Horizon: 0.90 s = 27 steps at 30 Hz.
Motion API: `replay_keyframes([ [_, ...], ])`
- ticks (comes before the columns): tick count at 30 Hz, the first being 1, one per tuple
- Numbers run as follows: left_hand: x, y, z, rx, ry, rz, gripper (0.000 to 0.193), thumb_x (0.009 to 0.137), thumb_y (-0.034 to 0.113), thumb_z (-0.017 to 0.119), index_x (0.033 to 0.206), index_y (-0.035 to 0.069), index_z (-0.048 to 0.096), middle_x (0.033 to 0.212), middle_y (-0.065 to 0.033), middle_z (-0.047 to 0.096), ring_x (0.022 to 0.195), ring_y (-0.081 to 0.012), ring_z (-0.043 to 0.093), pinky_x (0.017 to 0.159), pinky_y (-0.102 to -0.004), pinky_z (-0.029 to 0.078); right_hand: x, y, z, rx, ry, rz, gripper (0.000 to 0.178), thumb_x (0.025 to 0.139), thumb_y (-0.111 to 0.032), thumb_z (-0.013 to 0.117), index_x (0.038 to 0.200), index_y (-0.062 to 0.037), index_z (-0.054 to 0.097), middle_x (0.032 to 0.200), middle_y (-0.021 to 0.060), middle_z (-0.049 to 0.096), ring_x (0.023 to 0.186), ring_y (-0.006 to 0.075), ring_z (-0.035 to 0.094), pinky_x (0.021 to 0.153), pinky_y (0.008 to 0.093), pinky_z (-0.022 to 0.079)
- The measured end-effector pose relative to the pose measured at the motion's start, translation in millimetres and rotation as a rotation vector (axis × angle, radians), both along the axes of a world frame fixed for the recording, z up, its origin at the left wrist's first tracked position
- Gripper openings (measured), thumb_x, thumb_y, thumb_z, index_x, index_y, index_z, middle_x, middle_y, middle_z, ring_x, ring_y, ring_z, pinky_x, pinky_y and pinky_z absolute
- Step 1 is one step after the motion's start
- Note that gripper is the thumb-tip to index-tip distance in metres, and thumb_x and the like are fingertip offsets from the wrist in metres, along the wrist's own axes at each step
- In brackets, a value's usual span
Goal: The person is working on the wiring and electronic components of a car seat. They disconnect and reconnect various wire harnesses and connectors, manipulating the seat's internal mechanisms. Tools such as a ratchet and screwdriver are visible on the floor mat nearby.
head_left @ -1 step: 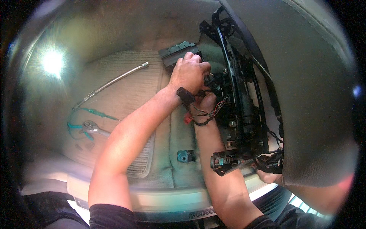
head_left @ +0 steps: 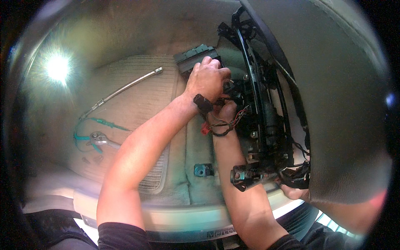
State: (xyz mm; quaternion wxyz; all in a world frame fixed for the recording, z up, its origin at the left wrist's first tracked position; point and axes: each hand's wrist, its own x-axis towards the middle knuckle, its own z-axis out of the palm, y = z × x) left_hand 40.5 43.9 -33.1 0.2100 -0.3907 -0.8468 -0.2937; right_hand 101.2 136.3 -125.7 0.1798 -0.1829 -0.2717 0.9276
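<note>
My left hand point(head_left: 208, 79) is closed, knuckles up, beside a dark ribbed box-like module point(head_left: 196, 57); its fingertips and whatever they grip are hidden. Just below it, my right hand point(head_left: 225, 111) reaches in among dark parts next to the seat frame point(head_left: 254, 96), its fingers mostly covered by the left hand. A loop of thin wires point(head_left: 223, 129) with a red connector point(head_left: 205, 128) hangs over my right wrist. Against my left wrist rests a black block-like piece point(head_left: 202, 103).
The tipped car seat point(head_left: 350, 108) fills the right side. On the carpet mat lie a metal extension bar point(head_left: 125, 88), a ratchet wrench point(head_left: 100, 138) and a teal wired probe point(head_left: 106, 122). A floor bracket point(head_left: 203, 170) sits nearer. Another person's hand point(head_left: 293, 192) holds the seat's near end.
</note>
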Motion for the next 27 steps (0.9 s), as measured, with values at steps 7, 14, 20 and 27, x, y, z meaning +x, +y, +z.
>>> replay_keyframes([
  [7,-3.8,-14.7,32.4,-0.436,0.11,-0.266,0.026,0.083,0.021,0.065,0.108,0.015,0.07,0.103,-0.008,0.064,0.107,-0.0278,0.061,0.084,-0.0392,0.057,-1.9,11.1,-20.7,0.521,0.066,-0.025,0.025,0.091,-0.014,0.052,0.109,-0.0019,0.064,0.111,0.0125,0.067,0.1,0.024,0.066,0.087,0.0381,0.056],
  [14,-12.1,-16.8,25.9,-0.291,0.052,-0.324,0.022,0.081,0.02,0.068,0.101,0.01,0.068,0.096,-0.0136,0.068,0.096,-0.0354,0.067,0.081,-0.0449,0.056,11.9,-4.3,11.3,0.455,-0.003,-0.043,0.032,0.092,-0.019,0.045,0.113,-0.0022,0.062,0.114,0.0146,0.067,0.106,0.0301,0.065,0.095,0.0438,0.053],
  [20,-21.1,-5.1,5.2,-0.178,-0.002,-0.349,0.018,0.081,0.019,0.067,0.096,0.008,0.066,0.092,-0.0166,0.068,0.094,-0.0381,0.067,0.078,-0.0472,0.054,10.8,-1.9,13.4,0.142,0.054,0.001,0.027,0.089,-0.004,0.052,0.114,-0.0016,0.06,0.114,0.013,0.067,0.104,0.0246,0.066,0.093,0.0366,0.054],
  [27,-41.4,-2.8,2.9,-0.11,-0.157,-0.404,0.018,0.082,0.012,0.065,0.098,0.006,0.07,0.095,-0.0187,0.071,0.093,-0.0401,0.068,0.078,-0.0461,0.055,-7.0,13.6,-25.6,0.263,-0.01,-0.011,0.026,0.089,-0.009,0.047,0.11,-0.0015,0.061,0.108,0.0126,0.067,0.099,0.0266,0.067,0.088,0.0333,0.056],
])
